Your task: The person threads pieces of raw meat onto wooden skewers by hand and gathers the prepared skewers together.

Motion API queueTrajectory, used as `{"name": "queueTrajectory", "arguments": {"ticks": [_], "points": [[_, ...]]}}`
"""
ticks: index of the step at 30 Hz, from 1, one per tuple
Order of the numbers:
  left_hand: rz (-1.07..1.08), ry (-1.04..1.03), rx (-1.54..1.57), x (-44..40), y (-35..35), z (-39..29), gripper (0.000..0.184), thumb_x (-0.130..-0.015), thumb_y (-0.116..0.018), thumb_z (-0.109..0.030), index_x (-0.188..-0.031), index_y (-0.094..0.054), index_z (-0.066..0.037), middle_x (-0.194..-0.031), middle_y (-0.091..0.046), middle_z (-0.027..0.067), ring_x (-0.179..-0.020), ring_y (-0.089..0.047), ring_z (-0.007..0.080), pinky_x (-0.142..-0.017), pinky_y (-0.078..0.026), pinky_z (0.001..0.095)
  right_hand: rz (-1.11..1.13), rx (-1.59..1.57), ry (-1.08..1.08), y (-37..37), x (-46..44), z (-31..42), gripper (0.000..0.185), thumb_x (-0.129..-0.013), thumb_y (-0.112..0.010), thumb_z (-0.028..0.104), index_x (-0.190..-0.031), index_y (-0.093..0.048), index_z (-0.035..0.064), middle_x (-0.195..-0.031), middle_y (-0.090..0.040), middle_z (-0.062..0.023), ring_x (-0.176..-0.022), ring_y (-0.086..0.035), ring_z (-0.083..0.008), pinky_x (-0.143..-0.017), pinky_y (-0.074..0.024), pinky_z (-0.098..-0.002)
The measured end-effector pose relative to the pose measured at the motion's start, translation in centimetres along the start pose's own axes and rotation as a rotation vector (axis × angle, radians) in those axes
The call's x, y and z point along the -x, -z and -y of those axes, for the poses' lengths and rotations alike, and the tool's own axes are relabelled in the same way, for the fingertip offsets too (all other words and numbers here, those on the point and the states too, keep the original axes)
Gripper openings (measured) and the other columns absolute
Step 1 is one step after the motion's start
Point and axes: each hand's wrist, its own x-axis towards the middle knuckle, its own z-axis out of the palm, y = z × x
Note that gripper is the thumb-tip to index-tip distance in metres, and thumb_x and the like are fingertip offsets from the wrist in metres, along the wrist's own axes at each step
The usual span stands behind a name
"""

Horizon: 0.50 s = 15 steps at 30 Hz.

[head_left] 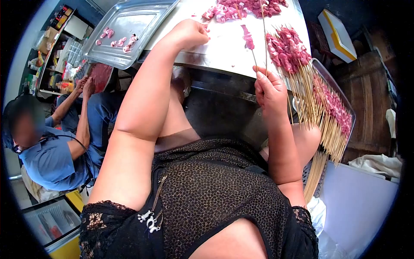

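My right hand [271,88] is closed around two thin wooden skewers at the table's near edge. One skewer [255,57] carries a piece of raw meat [248,38] near its tip. The other, a longer-looking bare skewer [265,43], points up past the meat pile. My left hand [192,34] is curled shut above the white tabletop [224,49], beside small meat scraps; its fingertips are hidden, so what it pinches cannot be made out. A heap of loose cut meat [233,11] lies at the far side. Right of my right hand are stacked meat skewers [289,47].
A metal tray [112,54] with a few meat bits stands left. More skewers [334,108] fill a tray at the right, above a bundle of bare sticks [316,172]. A person in blue [54,155] sits at the left, hands raised. A white-yellow box [338,34] is behind.
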Motion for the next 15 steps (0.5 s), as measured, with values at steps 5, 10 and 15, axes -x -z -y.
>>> {"name": "queueTrajectory", "arguments": {"ticks": [5,10,15], "points": [[-0.089,0.058,1.180,0.84,1.03,0.15,0.027,-0.078,-0.063,-0.003,-0.104,-0.059,0.002,-0.092,-0.064,0.0084,-0.077,-0.062,0.0153,-0.070,-0.053,0.0260,0.014,0.033,-0.022,-0.47,0.34,0.14,0.024,-0.089,-0.053,0.012,-0.108,-0.057,-0.0023,-0.059,-0.043,0.0064,-0.044,-0.031,-0.0009,-0.038,-0.0220,-0.0163],[-0.091,-0.025,1.540,0.66,0.99,0.05,0.027,-0.082,-0.058,0.002,-0.109,-0.056,0.002,-0.097,-0.062,0.0097,-0.085,-0.063,0.0177,-0.077,-0.055,0.0291,0.067,0.099,-0.063,-0.67,0.57,-0.10,0.025,-0.089,-0.053,0.012,-0.109,-0.057,-0.0031,-0.060,-0.043,0.0071,-0.047,-0.034,-0.0008,-0.041,-0.0247,-0.0153],[-0.089,0.025,1.497,0.24,0.72,-0.39,0.022,-0.086,-0.057,-0.007,-0.106,-0.057,0.003,-0.094,-0.063,0.0107,-0.085,-0.064,0.0182,-0.078,-0.054,0.0307,0.104,0.143,-0.053,-0.51,0.48,-0.33,0.025,-0.089,-0.053,0.012,-0.108,-0.058,-0.0033,-0.061,-0.044,0.0077,-0.048,-0.035,-0.0005,-0.043,-0.0259,-0.0151]]}}
